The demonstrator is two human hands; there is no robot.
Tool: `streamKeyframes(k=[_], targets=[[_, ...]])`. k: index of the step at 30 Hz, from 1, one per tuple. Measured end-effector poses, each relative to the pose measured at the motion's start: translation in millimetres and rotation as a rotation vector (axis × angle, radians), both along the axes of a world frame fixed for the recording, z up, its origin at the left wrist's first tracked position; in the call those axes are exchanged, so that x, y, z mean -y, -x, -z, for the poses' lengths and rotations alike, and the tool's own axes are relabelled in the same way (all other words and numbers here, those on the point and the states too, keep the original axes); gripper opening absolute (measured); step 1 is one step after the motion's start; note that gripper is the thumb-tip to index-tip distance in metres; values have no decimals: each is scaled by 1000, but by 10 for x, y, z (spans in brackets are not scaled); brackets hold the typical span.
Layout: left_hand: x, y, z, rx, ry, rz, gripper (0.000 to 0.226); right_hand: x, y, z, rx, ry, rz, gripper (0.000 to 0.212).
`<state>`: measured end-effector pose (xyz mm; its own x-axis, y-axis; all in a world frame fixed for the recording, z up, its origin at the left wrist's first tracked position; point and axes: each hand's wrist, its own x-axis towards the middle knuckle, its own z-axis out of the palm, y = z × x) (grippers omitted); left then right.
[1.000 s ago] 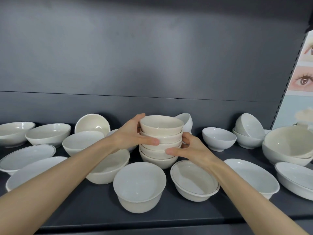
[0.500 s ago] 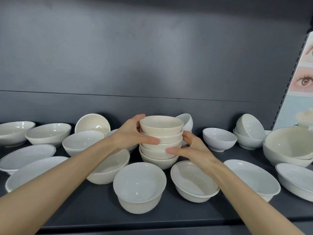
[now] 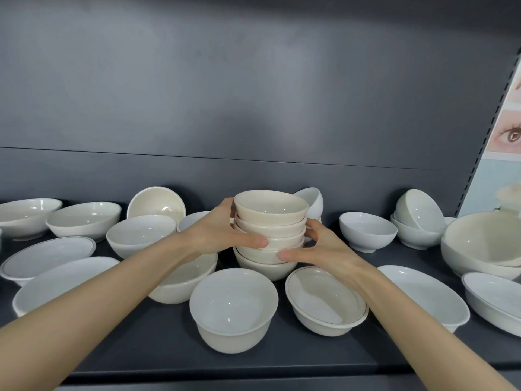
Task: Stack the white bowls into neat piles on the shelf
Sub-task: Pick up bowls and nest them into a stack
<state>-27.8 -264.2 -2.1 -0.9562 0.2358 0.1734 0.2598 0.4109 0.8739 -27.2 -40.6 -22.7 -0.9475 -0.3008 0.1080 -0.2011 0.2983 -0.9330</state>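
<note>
A pile of several cream bowls (image 3: 270, 218) stands in the middle of the dark shelf (image 3: 282, 359). My left hand (image 3: 222, 235) holds its left side, thumb across the front at mid height. My right hand (image 3: 315, 249) holds its right side, thumb on a lower bowl and fingers curled round the back. Loose white bowls lie all around the pile: a deep one (image 3: 234, 309) in front, a gold-rimmed one (image 3: 324, 300) at front right, and one (image 3: 183, 280) under my left forearm.
Shallow dishes (image 3: 48, 255) and bowls (image 3: 84, 218) fill the left of the shelf. Tilted bowls (image 3: 420, 210), a large cream bowl (image 3: 485, 246) and oval dishes (image 3: 423, 292) fill the right. The dark back wall (image 3: 253, 108) stands close behind. A printed panel (image 3: 504, 136) stands at the far right.
My right hand has closed in on the pile's right side, its fingers curling round the back. My left hand and the pile have stayed in place.
</note>
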Motion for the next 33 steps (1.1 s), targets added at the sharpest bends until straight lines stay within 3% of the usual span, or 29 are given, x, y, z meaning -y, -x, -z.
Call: streamKeyframes(k=[3,8,13,24,33], targets=[[-4,-15,9,49,-8,-33,79,24,27,-11,28,-29,-4,77],[17,-37,28,137,-47,-35,94,35,37,-36,55,-20,-5,73],[-14,-52,-5,129,-82,-44,70,32,48,-23,46,-14,43,69],[107,-239,-479,-31,-62,-75,71,125,-34,-487,-104,25,29,62],[678,-633,-698,-82,-24,-156,67,712,-197,-635,-131,52,-67,61]])
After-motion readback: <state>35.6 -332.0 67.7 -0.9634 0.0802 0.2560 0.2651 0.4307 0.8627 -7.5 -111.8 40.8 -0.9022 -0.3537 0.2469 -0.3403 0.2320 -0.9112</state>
